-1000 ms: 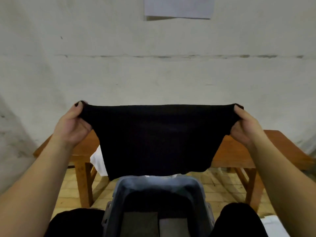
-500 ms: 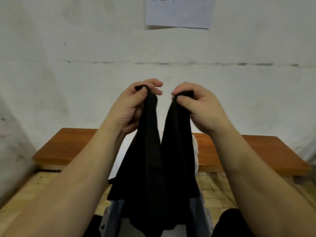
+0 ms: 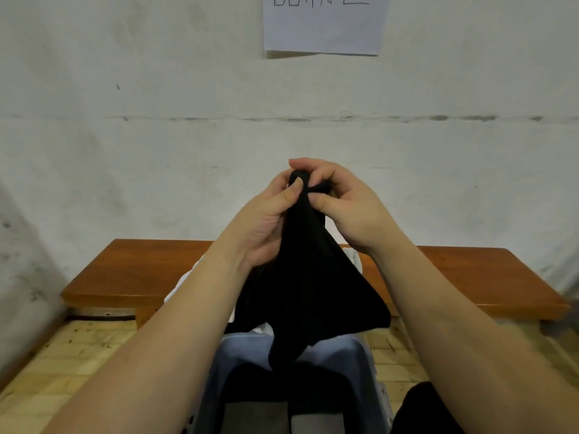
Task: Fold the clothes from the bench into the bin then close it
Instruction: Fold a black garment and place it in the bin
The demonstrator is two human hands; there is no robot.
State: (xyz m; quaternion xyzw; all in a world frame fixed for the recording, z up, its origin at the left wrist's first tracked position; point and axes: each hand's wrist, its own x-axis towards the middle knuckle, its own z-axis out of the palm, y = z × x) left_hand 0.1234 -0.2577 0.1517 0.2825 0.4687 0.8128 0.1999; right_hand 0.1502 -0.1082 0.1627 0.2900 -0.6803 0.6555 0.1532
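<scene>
A black garment [image 3: 308, 289] hangs folded in half in front of me, its two top corners brought together. My left hand [image 3: 266, 223] and my right hand [image 3: 347, 208] meet at that top edge, and both pinch the cloth between thumb and fingers. The garment's lower end dangles over the open grey-blue bin [image 3: 238, 352] below my arms. Dark cloth lies inside the bin. Behind the garment, a white piece of clothing [image 3: 185, 285] lies on the wooden bench [image 3: 131, 274], mostly hidden by my arms.
The bench stands against a white wall with a paper sheet [image 3: 324, 25] taped up high. A wall corner closes off the left side. Pale wooden flooring [image 3: 59, 355] lies under the bench. My dark-trousered knee [image 3: 423, 408] shows beside the bin.
My hands went from holding the garment spread wide to bringing its top corners together; now they touch, and the cloth hangs doubled over the bin.
</scene>
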